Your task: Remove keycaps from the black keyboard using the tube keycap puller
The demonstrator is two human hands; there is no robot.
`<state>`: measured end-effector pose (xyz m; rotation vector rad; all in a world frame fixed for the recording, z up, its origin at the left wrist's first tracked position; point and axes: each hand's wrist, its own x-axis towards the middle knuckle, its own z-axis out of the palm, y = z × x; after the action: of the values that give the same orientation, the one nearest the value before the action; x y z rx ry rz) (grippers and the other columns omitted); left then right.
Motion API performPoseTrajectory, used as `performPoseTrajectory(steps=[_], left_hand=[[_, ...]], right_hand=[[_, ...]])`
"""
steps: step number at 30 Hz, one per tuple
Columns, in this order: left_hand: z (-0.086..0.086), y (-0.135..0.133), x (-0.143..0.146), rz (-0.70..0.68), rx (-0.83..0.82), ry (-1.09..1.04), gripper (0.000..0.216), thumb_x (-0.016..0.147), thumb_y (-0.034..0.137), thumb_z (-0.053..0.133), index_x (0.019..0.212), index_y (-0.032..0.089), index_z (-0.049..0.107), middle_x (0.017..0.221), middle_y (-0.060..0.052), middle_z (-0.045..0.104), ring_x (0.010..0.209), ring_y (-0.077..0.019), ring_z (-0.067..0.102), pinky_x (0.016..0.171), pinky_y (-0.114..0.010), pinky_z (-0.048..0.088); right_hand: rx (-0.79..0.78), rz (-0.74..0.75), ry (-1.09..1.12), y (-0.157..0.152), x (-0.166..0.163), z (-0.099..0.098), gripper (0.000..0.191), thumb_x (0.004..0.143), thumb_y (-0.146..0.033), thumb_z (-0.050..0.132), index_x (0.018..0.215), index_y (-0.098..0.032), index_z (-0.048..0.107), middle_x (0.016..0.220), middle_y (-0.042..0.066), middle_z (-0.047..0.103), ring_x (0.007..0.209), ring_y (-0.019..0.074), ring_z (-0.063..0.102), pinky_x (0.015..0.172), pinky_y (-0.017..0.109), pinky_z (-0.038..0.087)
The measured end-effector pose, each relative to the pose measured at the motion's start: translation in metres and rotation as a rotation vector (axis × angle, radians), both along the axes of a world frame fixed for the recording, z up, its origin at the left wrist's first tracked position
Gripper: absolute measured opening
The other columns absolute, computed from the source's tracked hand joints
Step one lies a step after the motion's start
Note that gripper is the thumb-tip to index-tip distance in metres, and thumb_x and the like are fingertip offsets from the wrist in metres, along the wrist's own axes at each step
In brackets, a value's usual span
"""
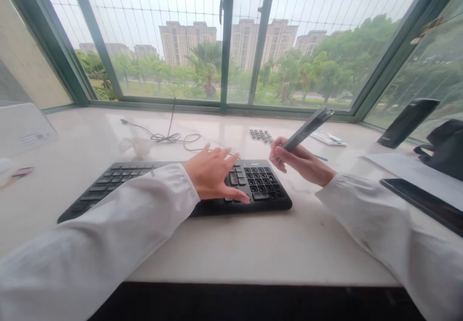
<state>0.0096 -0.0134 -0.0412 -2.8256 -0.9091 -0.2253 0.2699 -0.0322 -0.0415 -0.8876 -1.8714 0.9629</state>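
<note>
A black keyboard (133,174) lies on the white counter, and the number pad (262,181) at its right end shows bare key sockets. My left hand (213,171) is spread over the keys just left of that pad, fingers apart and holding nothing; I cannot tell how firmly it rests there. In my right hand (300,162), beyond the keyboard's right end, is a long dark grey stick-shaped tool (307,129), tilted up to the right. Its exact kind does not show. Several loose keycaps (260,135) lie in rows behind the number pad.
A thin cable (170,138) lies coiled behind the keyboard, near a crumpled whitish wad (137,147). At right are a phone (423,203), white paper (394,164), an upright black box (408,122) and a black bag (446,147). A white packet (329,139) lies near the window.
</note>
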Motion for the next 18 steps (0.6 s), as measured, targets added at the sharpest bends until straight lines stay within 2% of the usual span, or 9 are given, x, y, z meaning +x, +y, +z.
performPoseTrajectory(steps=[2,5,8,11,15,18], left_hand=[[-0.005,0.0,0.001,0.021,-0.09,0.051,0.127,0.058,0.1,0.034,0.147,0.01,0.036,0.146,-0.025,0.046,0.129,-0.041,0.048,0.112,-0.058,0.025],[-0.004,0.0,0.001,0.031,-0.205,0.118,0.131,0.055,0.1,0.038,0.152,0.013,0.026,0.149,-0.022,0.042,0.133,-0.0402,0.043,0.114,-0.059,0.022],[0.002,0.001,0.0,0.05,-0.247,0.194,0.134,0.054,0.097,0.046,0.155,0.014,0.018,0.156,-0.02,0.032,0.138,-0.0403,0.036,0.116,-0.054,0.024],[0.008,0.001,0.001,0.052,-0.263,0.263,0.134,0.055,0.091,0.054,0.157,0.015,0.011,0.156,-0.02,0.03,0.136,-0.0408,0.037,0.114,-0.052,0.028],[0.013,0.0,-0.001,0.044,-0.3,0.293,0.132,0.054,0.084,0.061,0.157,0.017,0.012,0.156,-0.019,0.028,0.135,-0.0386,0.038,0.114,-0.049,0.031],[0.014,0.001,-0.006,0.024,-0.326,0.262,0.131,0.051,0.077,0.068,0.156,0.018,0.015,0.154,-0.017,0.032,0.134,-0.0378,0.039,0.113,-0.047,0.034]], right_hand=[[0.009,0.012,-0.041,-0.004,0.006,-0.001,0.037,0.093,-0.052,0.058,0.082,-0.018,0.049,0.069,-0.001,0.055,0.056,0.0095,0.048,0.051,0.025,0.039],[0.04,0.033,-0.082,-0.006,0.01,-0.001,0.034,0.094,-0.048,0.058,0.082,-0.017,0.05,0.072,0.001,0.061,0.056,0.0089,0.05,0.051,0.024,0.04],[0.076,0.041,-0.149,-0.006,0.008,0.001,0.032,0.092,-0.046,0.061,0.085,-0.015,0.056,0.077,0.004,0.065,0.057,0.0082,0.05,0.051,0.024,0.039],[0.114,0.014,-0.172,-0.008,0.003,0.004,0.036,0.088,-0.048,0.066,0.085,-0.013,0.063,0.076,0.004,0.064,0.058,0.0084,0.051,0.05,0.023,0.04],[0.103,0.026,-0.106,-0.015,-0.006,0.008,0.036,0.087,-0.048,0.067,0.086,-0.012,0.064,0.073,0.004,0.064,0.057,0.0089,0.054,0.051,0.023,0.046],[0.079,0.052,-0.06,-0.021,-0.013,0.007,0.032,0.088,-0.045,0.066,0.09,-0.014,0.061,0.071,0.003,0.064,0.056,0.0099,0.058,0.052,0.023,0.049]])
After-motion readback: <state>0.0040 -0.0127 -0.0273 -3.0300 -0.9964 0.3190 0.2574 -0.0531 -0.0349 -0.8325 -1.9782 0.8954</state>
